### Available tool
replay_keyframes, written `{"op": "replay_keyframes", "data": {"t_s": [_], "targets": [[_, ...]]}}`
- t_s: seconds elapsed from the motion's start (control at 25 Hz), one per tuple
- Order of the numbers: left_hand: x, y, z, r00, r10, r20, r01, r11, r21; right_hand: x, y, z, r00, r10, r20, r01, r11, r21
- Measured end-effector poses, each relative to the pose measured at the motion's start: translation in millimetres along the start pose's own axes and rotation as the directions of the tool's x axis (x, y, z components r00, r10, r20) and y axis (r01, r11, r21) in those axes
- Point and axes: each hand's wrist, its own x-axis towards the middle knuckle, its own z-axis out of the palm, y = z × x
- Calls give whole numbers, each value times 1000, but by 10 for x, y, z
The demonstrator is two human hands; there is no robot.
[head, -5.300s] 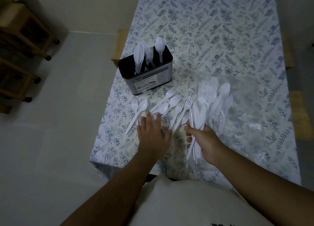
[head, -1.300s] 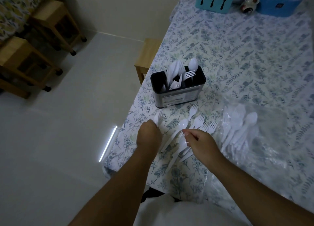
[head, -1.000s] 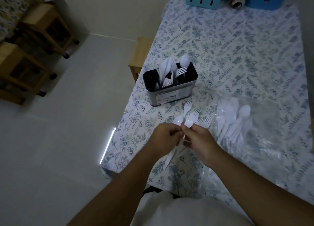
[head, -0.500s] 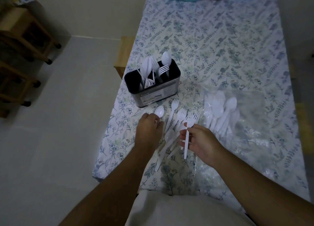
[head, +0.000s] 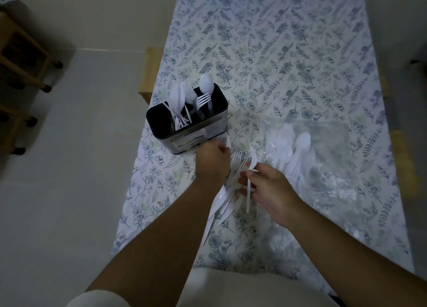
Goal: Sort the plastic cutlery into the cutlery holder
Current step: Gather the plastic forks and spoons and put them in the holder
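White fork [head: 250,168] in right hand [head: 265,189], left hand [head: 213,161] fisted on spoon [head: 227,142].

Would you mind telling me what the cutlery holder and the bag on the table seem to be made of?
The cutlery holder looks like brushed metal outside, with a dull sheen, and a matte black lining, probably plastic. The bag is thin clear plastic film: it is crinkled, glossy, and white cutlery shows through it.
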Motion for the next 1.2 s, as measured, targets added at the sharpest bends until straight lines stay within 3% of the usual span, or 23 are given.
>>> {"op": "replay_keyframes", "data": {"t_s": [0.12,0.28,0.4,0.52,0.72,1.0,1.2], "targets": [[-139,63,-136,1000,14,5,-13,975,-221,65,-24,35,996,-92,-22,89,991,-97],[-369,154,-207,989,-14,146,82,878,-472,116,-39,153,988,-149,47,155,969,-191],[-367,93,-217,979,-34,199,114,907,-406,105,-45,131,995,-101,8,101,989,-109],[-276,-75,-162,996,-36,87,48,988,-147,101,19,24,999,-40,-28,38,997,-61],[-176,-106,76,992,-29,121,34,999,-38,71,83,-129,998,-19,-65,17,999,-35],[-291,151,-233,997,77,-11,-77,959,-272,-21,91,-98,991,-132,-14,128,981,-145],[-634,236,-106,984,-66,168,146,836,-529,-77,89,-48,985,-153,84,158,985,-61]]}}
